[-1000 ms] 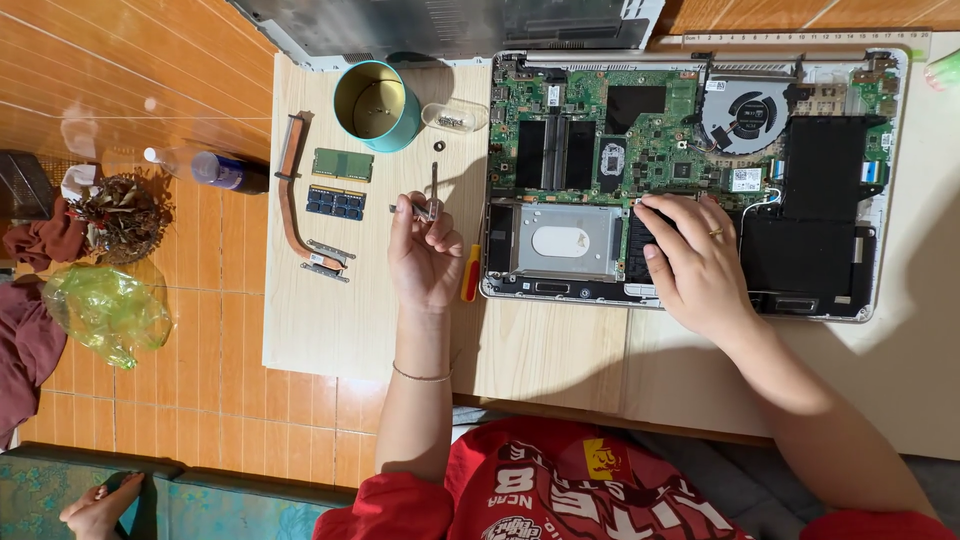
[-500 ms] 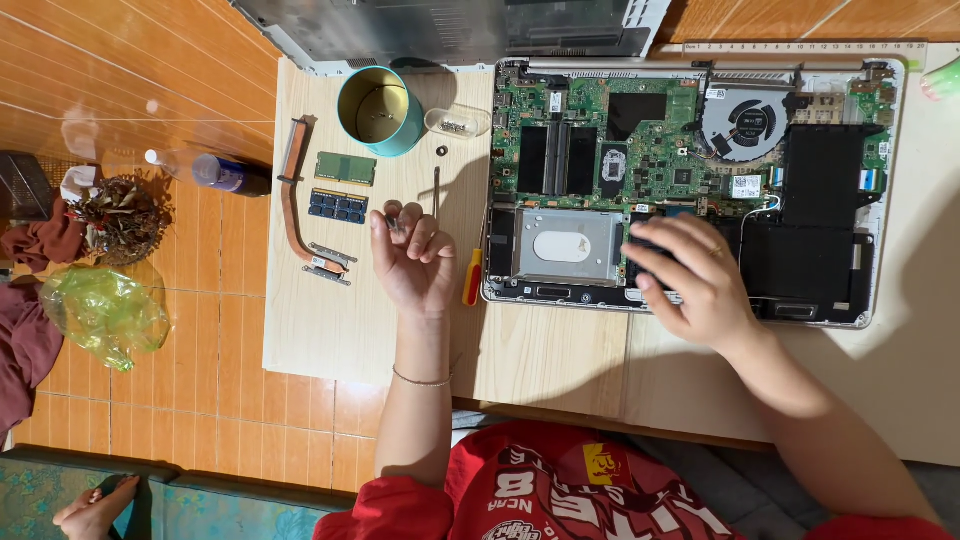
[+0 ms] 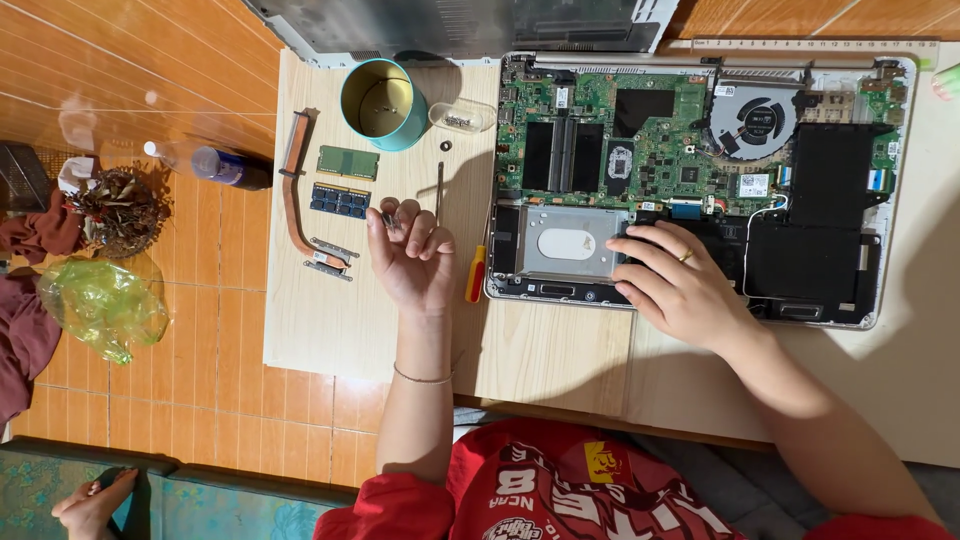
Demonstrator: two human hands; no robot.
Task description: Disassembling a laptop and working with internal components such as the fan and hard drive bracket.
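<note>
Your left hand [image 3: 412, 255] is raised off the table [image 3: 330, 330], fingers curled loosely around what looks like a small screw [image 3: 390, 220] pinched at the thumb tip; it is too small to identify with certainty. Your right hand [image 3: 680, 285] lies flat and spread on the open laptop [image 3: 690, 180], fingertips at the right edge of the silver drive [image 3: 565, 245]; it holds nothing. The drive sits in its bay at the laptop's 7 o'clock corner. Risks noted: the pinch on the screw is light and made in mid-air, so a slip would likely drop it onto the table or, worse, let it bounce onto the bare board [image 3: 620, 140] at 2 o'clock from the hand, where a loose metal part could lodge among components. The clear dish [image 3: 462, 117] of screws stands at 12 o'clock from the left hand, beside the teal can [image 3: 383, 103]; a reach across could tip either one. The screwdriver [image 3: 478, 265] lies just beside the laptop edge, between your hands, and could roll under a wrist. The memory sticks [image 3: 345, 180] and brackets [image 3: 325, 258] lie exposed at 9 o'clock from the left hand, near the table edge, liable to be swept off. Your right palm also bears on the cables beside the battery [image 3: 820, 230]; pressure there could strain a connector.
</note>
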